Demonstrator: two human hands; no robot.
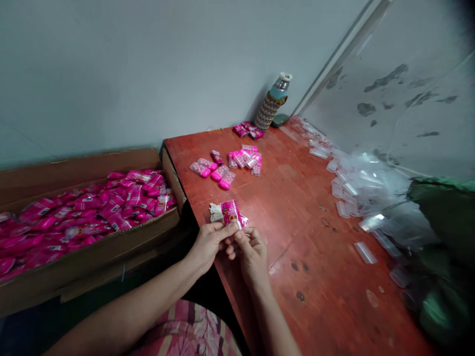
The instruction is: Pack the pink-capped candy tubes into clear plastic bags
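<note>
Both hands meet over the near left edge of the red table. My left hand [212, 242] pinches the lower left of a pink printed packet [230, 212]. At the packet's lower right, my right hand [250, 247] grips it between thumb and fingers. A crumpled whitish piece [215, 212] lies just left of the packet. Beyond the hands are clear containers of pink balls with pink caps [222, 175], a small dark pink packet [216, 157], and another group of filled containers [247, 158].
A cardboard box [172, 180] full of pink packets [111, 202] stands at the left. A bottle in a woven sleeve [267, 111] leans by the wall beside pink packets [248, 129]. Clear empty containers [359, 183] and a dark green sack [441, 237] lie at the right.
</note>
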